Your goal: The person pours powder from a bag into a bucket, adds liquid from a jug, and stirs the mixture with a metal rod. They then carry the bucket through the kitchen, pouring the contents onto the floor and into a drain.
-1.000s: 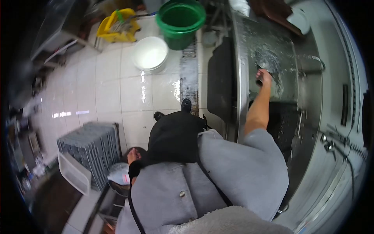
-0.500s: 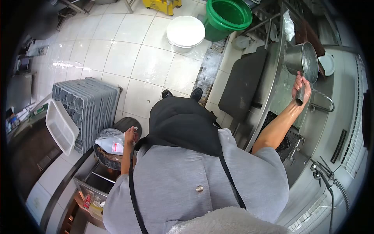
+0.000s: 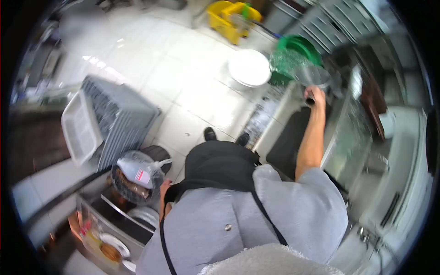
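Observation:
My right hand (image 3: 315,95) is closed around the tubular handle of a metal water dipper (image 3: 316,77), held out past the sink edge and blurred by motion. A sheet of water (image 3: 288,62) leaves the dipper toward the green bucket (image 3: 300,44), in front of its opening. Beside my apron hangs my left hand (image 3: 165,186), partly hidden and smeared, so its fingers cannot be made out. Near it stands a bin (image 3: 133,192) with a plastic liner, a clear bottle (image 3: 137,173) lying on top.
A lidded white bucket (image 3: 249,68) stands on the tiles, with a yellow mop bucket (image 3: 229,20) behind. Stacked grey racks (image 3: 123,114) and a white tray (image 3: 81,130) are at left. The metal sink (image 3: 350,142) runs along my right.
My right hand has swung the dipper from over the sink to the green bucket, and water now flies from it. My left hand has dropped back toward my body. The view has shifted.

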The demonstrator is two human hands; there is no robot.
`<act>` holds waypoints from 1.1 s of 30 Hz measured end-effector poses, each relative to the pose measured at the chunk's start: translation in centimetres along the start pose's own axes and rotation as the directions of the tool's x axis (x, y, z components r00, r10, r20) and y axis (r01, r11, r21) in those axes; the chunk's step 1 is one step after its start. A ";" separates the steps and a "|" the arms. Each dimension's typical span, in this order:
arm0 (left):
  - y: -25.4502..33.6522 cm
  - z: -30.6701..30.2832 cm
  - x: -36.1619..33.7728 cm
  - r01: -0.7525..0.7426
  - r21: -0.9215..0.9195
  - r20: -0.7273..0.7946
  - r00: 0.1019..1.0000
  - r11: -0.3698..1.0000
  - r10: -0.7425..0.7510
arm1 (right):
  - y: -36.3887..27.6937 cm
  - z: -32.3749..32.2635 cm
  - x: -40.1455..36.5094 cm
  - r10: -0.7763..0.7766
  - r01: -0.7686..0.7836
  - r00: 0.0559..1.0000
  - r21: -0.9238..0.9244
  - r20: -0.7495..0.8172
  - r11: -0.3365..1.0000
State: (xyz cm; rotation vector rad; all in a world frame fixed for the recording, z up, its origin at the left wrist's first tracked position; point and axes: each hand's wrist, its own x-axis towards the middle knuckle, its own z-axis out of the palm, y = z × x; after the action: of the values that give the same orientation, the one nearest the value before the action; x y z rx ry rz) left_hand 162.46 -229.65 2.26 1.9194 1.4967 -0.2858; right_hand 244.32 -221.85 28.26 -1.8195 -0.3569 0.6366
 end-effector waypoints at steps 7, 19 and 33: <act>4.2 2.9 -5.1 0.453 -0.749 0.215 0.857 0.484 -0.469 | -0.5 6.8 -0.2 -0.061 -0.140 0.973 -0.778 -0.223 0.613; 16.0 -12.9 3.0 0.599 -0.572 0.302 0.789 0.561 -0.534 | -11.8 -11.3 -6.4 -0.334 -0.318 0.831 -0.873 -0.444 0.370; 22.3 -11.5 7.3 0.467 -0.611 0.268 0.882 0.639 -0.389 | 24.6 -38.0 -7.4 0.133 -0.472 0.880 -0.868 -0.456 0.155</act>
State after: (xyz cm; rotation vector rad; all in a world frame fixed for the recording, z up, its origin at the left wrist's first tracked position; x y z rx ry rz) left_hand 182.67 -219.26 15.19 0.9481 1.6736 -0.0413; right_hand 258.82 -263.54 15.86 -3.3038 -0.1574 0.3840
